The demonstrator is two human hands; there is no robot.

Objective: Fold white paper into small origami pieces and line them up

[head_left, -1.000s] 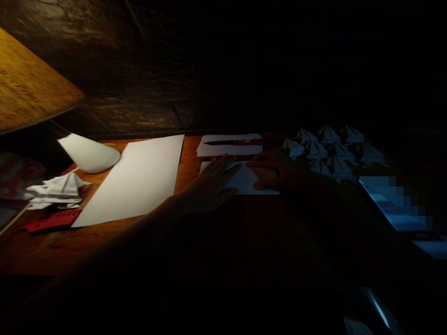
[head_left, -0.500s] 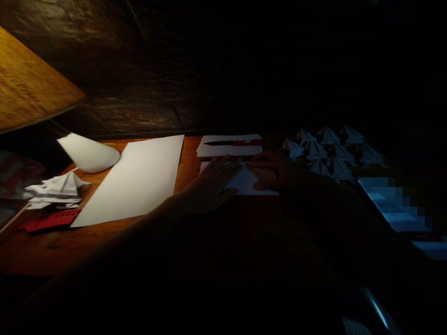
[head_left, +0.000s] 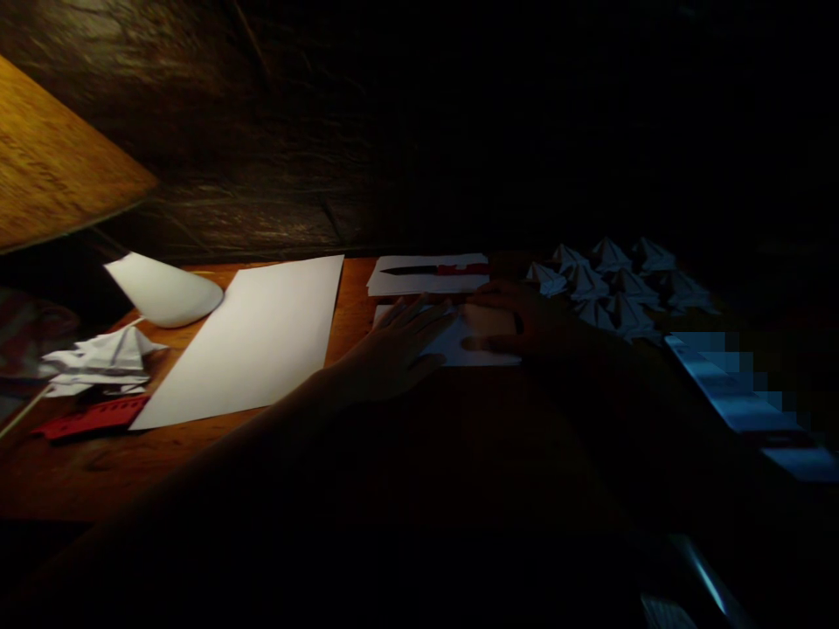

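Observation:
A small white sheet of paper (head_left: 455, 353) lies on the wooden table under both hands; whether it is folded is hard to tell in the dim light. Flat across its left part rests my left hand (head_left: 401, 342), fingers spread. My right hand (head_left: 515, 316) is over the right part, thumb and fingers apart, its far side lost in shadow. Just beyond the hands, a knife (head_left: 433, 270) with a red handle and dark blade lies on a stack of white paper (head_left: 393, 284).
Left of my hands are a large white sheet (head_left: 255, 341), a curled paper (head_left: 167, 293), a crumpled folded paper (head_left: 105, 362) and a red perforated piece (head_left: 95, 418). A lampshade (head_left: 58, 162) hangs upper left. Several folded paper shapes (head_left: 609, 284) stand at right, near a bluish lit screen (head_left: 734, 389).
My right thumb has shifted slightly left over the small sheet. My left hand stays flat in place. The whole view has moved a little.

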